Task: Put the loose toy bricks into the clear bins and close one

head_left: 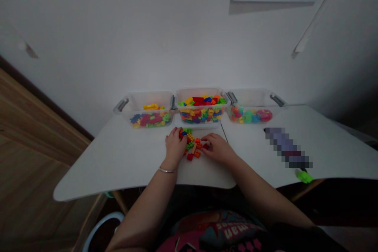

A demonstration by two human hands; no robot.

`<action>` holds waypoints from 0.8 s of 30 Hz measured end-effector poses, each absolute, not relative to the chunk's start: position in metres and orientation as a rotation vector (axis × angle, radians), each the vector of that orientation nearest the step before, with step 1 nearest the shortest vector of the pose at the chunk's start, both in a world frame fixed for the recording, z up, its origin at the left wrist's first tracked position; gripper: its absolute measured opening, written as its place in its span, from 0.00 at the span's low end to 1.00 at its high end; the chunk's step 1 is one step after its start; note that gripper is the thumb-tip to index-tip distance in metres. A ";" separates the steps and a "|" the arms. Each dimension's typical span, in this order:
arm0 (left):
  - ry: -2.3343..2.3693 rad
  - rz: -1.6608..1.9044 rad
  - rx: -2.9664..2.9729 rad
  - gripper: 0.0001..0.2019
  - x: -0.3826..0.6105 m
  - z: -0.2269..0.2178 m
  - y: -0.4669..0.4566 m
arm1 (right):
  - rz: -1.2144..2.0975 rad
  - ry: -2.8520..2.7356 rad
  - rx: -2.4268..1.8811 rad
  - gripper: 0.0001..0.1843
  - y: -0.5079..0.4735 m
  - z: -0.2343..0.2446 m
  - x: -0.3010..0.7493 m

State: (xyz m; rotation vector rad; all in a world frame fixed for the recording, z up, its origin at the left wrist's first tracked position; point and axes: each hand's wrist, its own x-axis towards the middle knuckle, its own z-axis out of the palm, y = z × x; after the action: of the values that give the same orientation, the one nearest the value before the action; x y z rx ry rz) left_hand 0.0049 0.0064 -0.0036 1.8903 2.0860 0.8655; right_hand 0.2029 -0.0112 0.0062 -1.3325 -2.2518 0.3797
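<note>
My left hand (pixel 176 147), with a bangle at its wrist, is closed round a cluster of joined toy bricks (pixel 189 137) in green, yellow, red and blue. Its palm side and part of the cluster are hidden. Opposite it, my right hand (pixel 219 148) curls its thumb and fingers about a dark red toy brick (pixel 206 147). Between the hands lie loose bricks: an orange brick (pixel 197 141), a tan stick-like piece (pixel 194 149) and a red brick (pixel 190 157).
Along the wall stand three clear plastic bins: a left bin (pixel 150 96), a middle bin (pixel 202 91) and a right bin (pixel 251 94), all with colourful pieces inside. A blurred-out object (pixel 286 147) with a bright green piece (pixel 304 176) lies right on the white table (pixel 118 165).
</note>
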 end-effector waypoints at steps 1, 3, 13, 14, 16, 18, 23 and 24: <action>2.089 0.866 1.886 0.22 0.005 -0.003 0.006 | 0.389 -2.271 -1.345 0.15 -0.012 0.006 0.203; 2.092 0.865 1.883 0.22 0.005 -0.003 0.006 | 0.430 -2.292 -1.364 0.13 -0.013 0.005 0.203; 2.088 0.872 1.891 0.22 0.005 -0.004 0.006 | 0.437 -1.927 -1.206 0.08 0.010 0.044 0.219; 2.088 0.869 1.894 0.22 0.004 -0.004 0.006 | 0.413 -1.881 -1.163 0.08 0.016 0.054 0.220; 2.084 0.865 1.909 0.22 0.004 -0.004 0.006 | 0.377 -1.783 -1.134 0.08 0.030 0.074 0.221; 2.080 0.862 1.919 0.22 0.004 -0.004 0.007 | 0.383 -1.680 -1.149 0.08 0.047 0.093 0.220; 2.089 0.857 1.888 0.22 0.004 -0.004 0.007 | 0.296 -1.595 -1.181 0.07 0.093 0.124 0.201; 2.089 0.857 1.884 0.22 0.004 -0.004 0.007 | 0.301 -1.607 -1.199 0.07 0.100 0.125 0.197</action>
State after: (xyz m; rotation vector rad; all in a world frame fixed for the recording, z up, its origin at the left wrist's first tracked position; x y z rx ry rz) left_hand 0.0043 0.0068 -0.0042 1.8840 2.0891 0.8568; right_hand 0.1967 0.1005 0.1253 -1.1994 -1.6073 0.3006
